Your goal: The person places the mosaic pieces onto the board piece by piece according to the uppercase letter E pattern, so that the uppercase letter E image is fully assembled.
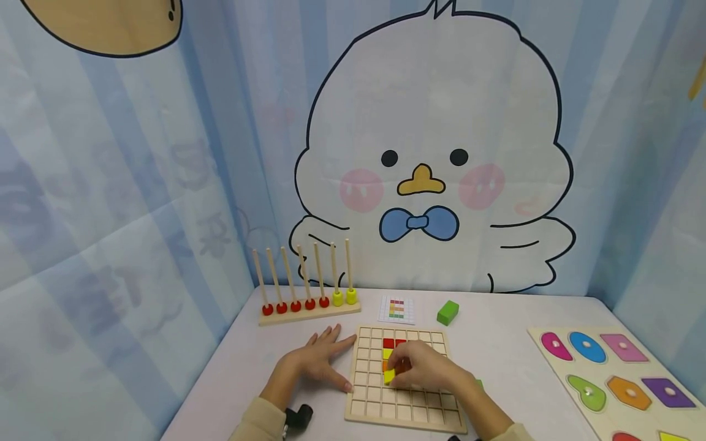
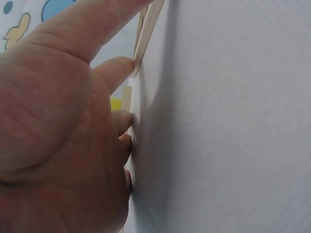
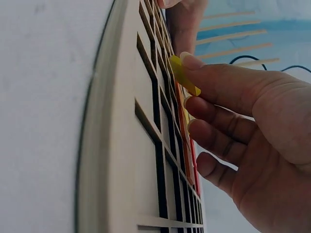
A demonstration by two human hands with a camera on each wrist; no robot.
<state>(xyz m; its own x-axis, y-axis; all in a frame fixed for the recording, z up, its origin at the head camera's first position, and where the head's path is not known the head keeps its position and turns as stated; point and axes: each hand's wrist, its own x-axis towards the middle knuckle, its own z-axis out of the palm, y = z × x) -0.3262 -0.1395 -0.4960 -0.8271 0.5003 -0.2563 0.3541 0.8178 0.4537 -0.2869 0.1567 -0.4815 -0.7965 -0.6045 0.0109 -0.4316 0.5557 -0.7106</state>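
A wooden grid board (image 1: 366,395) lies on the white table in the head view. Red tiles (image 1: 388,343), a yellow tile (image 1: 387,353) and an orange tile (image 1: 385,365) sit in its upper-middle cells, partly covered by my right hand (image 1: 425,366). That hand pinches another yellow tile (image 3: 184,77) between thumb and fingers, close over the grid just below the orange one. With fingers spread, my left hand (image 1: 318,358) rests on the table, its thumb and index fingertips at the board's left edge. The left wrist view shows its palm (image 2: 63,141) beside the tabletop.
Behind the board stand a peg rack (image 1: 309,314) with red and yellow-green beads, a small pattern card (image 1: 396,310) and a green block (image 1: 448,312). A green piece (image 1: 479,383) peeks out by my right forearm. To the right lies a shape puzzle board (image 1: 598,358).
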